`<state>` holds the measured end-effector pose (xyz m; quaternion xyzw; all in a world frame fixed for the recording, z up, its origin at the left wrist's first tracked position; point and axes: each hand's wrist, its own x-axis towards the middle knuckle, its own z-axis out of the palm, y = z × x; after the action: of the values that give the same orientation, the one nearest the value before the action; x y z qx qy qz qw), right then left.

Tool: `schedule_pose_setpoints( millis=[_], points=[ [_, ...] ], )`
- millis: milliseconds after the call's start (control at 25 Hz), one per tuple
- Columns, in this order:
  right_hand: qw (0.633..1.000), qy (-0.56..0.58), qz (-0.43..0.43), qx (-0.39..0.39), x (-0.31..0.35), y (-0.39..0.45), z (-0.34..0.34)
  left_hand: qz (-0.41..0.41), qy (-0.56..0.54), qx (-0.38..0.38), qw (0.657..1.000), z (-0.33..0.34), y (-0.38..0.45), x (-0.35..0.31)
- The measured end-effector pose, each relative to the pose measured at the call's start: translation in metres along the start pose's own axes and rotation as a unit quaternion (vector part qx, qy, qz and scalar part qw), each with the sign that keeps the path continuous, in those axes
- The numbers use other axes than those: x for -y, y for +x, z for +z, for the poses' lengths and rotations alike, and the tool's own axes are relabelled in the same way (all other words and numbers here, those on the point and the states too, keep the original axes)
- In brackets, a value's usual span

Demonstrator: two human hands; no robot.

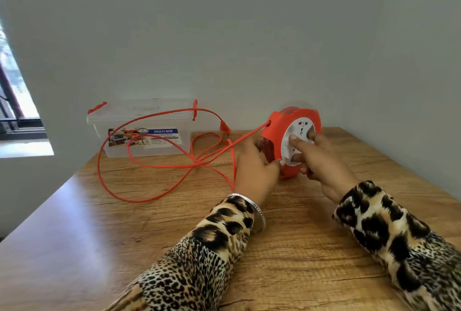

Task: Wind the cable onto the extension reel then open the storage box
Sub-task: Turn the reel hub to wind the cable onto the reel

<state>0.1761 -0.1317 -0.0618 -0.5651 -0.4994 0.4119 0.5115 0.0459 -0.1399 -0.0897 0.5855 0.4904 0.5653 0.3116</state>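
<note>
A closed clear storage box (139, 133) is set at the far left of the table (74, 236). Loose orange cable (159, 166) is looped before it. The upright extension reel (277, 133) is gripped by the left hand (257, 168); the right hand (321, 163) fingers are pressed on its white face.

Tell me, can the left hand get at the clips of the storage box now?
Probably not yet: the left hand holds the reel, and loose cable lies before the storage box.

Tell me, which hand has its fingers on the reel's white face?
The right hand: its fingers press the reel on its white socket face. The left hand grips the orange rim instead.
</note>
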Motion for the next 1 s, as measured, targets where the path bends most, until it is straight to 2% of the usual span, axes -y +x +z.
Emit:
schedule_pose_setpoints(
  millis=[80, 160, 240, 320, 400, 440, 480, 520, 600, 680, 720, 760, 880, 1000],
  points=[
    [0.99, 0.115, 0.068, 0.04, 0.001, 0.002, -0.002, -0.002, 0.003, -0.006, 1.0, 0.003, 0.001, 0.002],
    [0.97, 0.21, 0.099, 0.073, 0.0, 0.0, 0.0, -0.012, -0.023, 0.007, 1.0, 0.004, 0.001, 0.006],
    [0.958, 0.253, 0.103, 0.091, 0.002, -0.003, 0.003, -0.026, -0.048, 0.025, 0.998, 0.003, 0.001, 0.009],
    [0.96, 0.242, 0.1, 0.102, 0.003, -0.005, 0.004, -0.035, -0.065, 0.026, 0.997, 0.0, 0.006, 0.011],
    [0.975, 0.174, 0.093, 0.102, 0.006, -0.007, 0.001, -0.027, -0.087, 0.003, 0.996, -0.008, 0.011, 0.008],
    [0.988, 0.098, 0.075, 0.09, 0.005, -0.008, 0.0, -0.019, -0.096, -0.01, 0.995, -0.013, 0.013, 0.006],
    [0.997, -0.015, 0.032, 0.07, 0.004, -0.01, -0.002, -0.014, -0.104, -0.017, 0.994, -0.019, 0.015, 0.004],
    [0.988, -0.146, -0.036, 0.04, 0.001, -0.01, -0.003, -0.013, -0.109, -0.018, 0.994, -0.024, 0.017, 0.003],
    [0.915, -0.344, -0.209, -0.013, -0.003, -0.008, -0.004, -0.012, -0.12, -0.007, 0.993, -0.035, 0.019, 0.0],
    [0.837, -0.425, -0.345, -0.012, 0.0, -0.009, -0.005, -0.021, -0.117, 0.017, 0.993, -0.044, 0.02, -0.003],
    [0.806, -0.45, -0.384, -0.001, 0.001, -0.009, -0.006, -0.027, -0.113, 0.031, 0.993, -0.048, 0.021, -0.005],
    [0.785, -0.476, -0.398, 0.008, 0.001, -0.01, -0.007, -0.034, -0.112, 0.043, 0.992, -0.051, 0.023, -0.005],
    [0.753, -0.541, -0.375, 0.022, -0.001, -0.012, -0.005, -0.044, -0.111, 0.07, 0.99, -0.058, 0.025, -0.006],
    [0.706, -0.607, -0.363, 0.027, -0.003, -0.006, -0.001, -0.027, -0.103, 0.085, 0.991, -0.058, 0.022, -0.012]
  ],
)
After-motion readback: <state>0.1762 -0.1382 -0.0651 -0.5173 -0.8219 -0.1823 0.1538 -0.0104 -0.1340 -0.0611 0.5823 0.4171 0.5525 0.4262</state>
